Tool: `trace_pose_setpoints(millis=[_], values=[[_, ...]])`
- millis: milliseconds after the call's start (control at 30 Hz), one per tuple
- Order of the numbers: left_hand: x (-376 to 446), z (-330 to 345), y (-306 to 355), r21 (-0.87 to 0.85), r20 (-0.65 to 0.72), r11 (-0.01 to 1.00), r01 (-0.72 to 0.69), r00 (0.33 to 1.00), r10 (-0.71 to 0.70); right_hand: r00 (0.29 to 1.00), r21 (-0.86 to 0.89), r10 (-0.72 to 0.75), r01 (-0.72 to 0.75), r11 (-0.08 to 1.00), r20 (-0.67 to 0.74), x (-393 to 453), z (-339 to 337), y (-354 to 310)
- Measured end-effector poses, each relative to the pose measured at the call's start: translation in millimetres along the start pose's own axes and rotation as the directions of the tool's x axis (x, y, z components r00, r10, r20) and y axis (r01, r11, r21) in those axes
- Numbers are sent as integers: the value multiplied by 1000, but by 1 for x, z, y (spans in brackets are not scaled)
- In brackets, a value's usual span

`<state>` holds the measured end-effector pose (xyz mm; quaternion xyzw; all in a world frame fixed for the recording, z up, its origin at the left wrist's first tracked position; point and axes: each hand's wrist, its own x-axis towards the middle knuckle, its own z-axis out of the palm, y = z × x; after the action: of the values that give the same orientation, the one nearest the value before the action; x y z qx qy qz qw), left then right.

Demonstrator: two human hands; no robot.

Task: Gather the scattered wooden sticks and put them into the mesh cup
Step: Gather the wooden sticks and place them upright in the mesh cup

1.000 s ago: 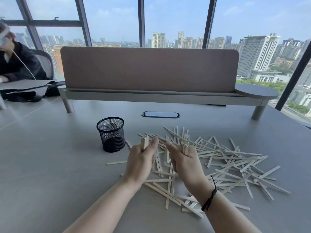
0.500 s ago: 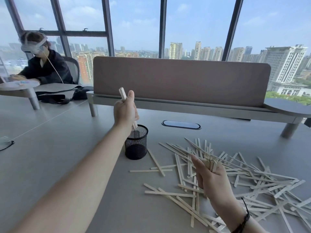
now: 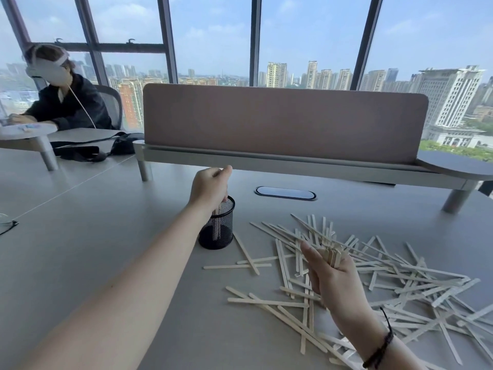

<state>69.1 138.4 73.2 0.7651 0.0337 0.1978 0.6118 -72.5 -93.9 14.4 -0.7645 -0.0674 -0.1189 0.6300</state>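
A black mesh cup (image 3: 222, 231) stands upright on the grey table. My left hand (image 3: 209, 189) hovers right over its rim, fingers closed on a few wooden sticks (image 3: 216, 221) whose lower ends reach down inside the cup. To the right, my right hand (image 3: 332, 276) is raised above the table, closed around a small bundle of sticks (image 3: 333, 253). Many loose sticks (image 3: 416, 279) lie scattered in a pile across the table, right of the cup and under my right hand.
A raised shelf with a brown divider panel (image 3: 282, 124) runs across the back of the table (image 3: 80, 249). A cable port (image 3: 285, 193) sits behind the cup. Another person wearing a headset (image 3: 64, 102) sits at the far left, with black bags (image 3: 90, 149) nearby.
My left hand carried its sticks from the pile to the cup and lowered them in. My right hand stayed over the pile with its bundle. The view shifted left and upward.
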Motion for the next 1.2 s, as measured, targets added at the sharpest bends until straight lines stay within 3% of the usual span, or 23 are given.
trace_pose_setpoints(millis=[300,400,633,867,1000,1200], values=[[-18,-16,1,195,-175,964,-182,960,217,1000,-5,-18,18,1000,14,2,2,3],[-28,-23,-24,218,-178,968,-120,971,161,999,9,-26,26,1000,27,2,2,4],[-70,-25,-71,89,-72,994,-63,995,69,998,37,70,-70,997,0,17,10,4],[-80,-16,-73,0,33,994,-105,994,105,999,395,39,-46,918,27,85,78,-90],[-79,-15,-82,-73,74,989,-127,988,132,1000,316,4,-6,949,9,126,132,-109],[-73,-17,-86,-136,51,984,-111,992,119,987,227,163,-162,960,15,148,165,-73]])
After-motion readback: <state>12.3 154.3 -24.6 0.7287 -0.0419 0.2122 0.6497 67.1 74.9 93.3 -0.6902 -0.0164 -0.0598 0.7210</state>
